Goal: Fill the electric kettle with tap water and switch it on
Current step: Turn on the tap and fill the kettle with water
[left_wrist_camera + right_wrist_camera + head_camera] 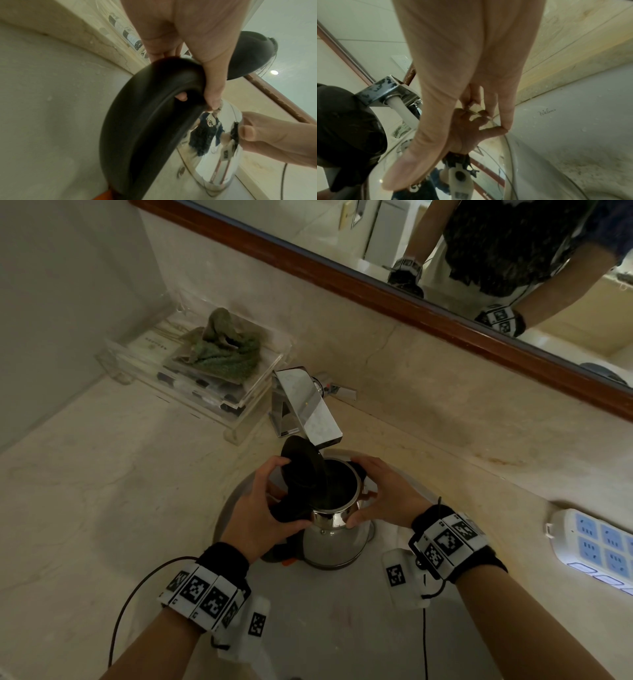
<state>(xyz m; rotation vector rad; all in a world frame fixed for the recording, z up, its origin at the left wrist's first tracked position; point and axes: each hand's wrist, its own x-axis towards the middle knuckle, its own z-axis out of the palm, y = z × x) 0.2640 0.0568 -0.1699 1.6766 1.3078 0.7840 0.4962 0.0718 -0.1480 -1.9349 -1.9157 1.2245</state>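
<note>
A stainless-steel electric kettle [334, 539] stands low in the white sink [325, 628], its mouth under the chrome tap [305, 405]. Its black lid [303, 465] is tipped up and open. My left hand [260, 511] grips the black handle [145, 121], fingers wrapped round it. My right hand [387, 501] holds the upper steel body [219, 155], thumb on the near side and fingers round the far rim. In the right wrist view a white stream [404, 112] runs down from the tap's spout [380, 92] beside the lid [346, 128]. The kettle's inside is dark; no water level shows.
A white and blue power strip [596, 546] lies on the marble counter at the right. A clear acrylic tray with a green cloth [222, 347] sits back left by the wall. A wood-framed mirror [342, 285] runs along the back. An orange switch [289, 562] shows under the handle.
</note>
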